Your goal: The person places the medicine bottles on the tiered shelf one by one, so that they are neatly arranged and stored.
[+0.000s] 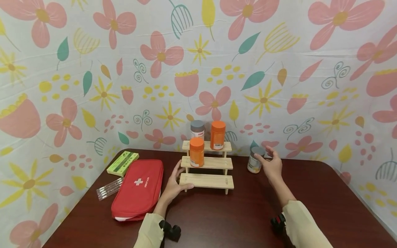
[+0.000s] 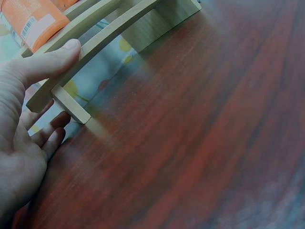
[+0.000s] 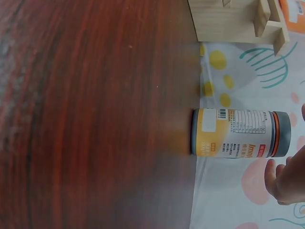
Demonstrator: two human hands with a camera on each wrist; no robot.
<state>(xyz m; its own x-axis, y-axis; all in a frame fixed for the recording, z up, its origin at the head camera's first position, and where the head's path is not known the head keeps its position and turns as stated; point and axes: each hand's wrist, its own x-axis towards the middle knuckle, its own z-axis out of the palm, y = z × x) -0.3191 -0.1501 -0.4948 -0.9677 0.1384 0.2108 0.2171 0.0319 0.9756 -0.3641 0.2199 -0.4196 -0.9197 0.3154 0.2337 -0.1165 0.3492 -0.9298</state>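
Note:
A three-step wooden stand [image 1: 206,181] stands on the table, and my left hand [image 1: 174,186] grips the left end of its lowest step. The left wrist view has the thumb [image 2: 52,62] over the board and the other fingers below it. On the top step are a grey-lidded bottle [image 1: 197,129] and an orange bottle [image 1: 218,136]; another orange bottle [image 1: 196,153] occupies the middle step. Right of the stand, a second grey-lidded bottle [image 3: 233,133] is upright on the table. My right hand [image 1: 273,167] is beside its lid, fingers spread and not curled round it.
On the left lie a red first aid pouch [image 1: 139,189], a yellow-green box [image 1: 123,162] and a clear packet of swabs [image 1: 109,188]. The dark wooden table [image 1: 223,217] backs onto a flowered cloth [image 1: 192,69]. A black strap [image 1: 170,231] is on the left wrist.

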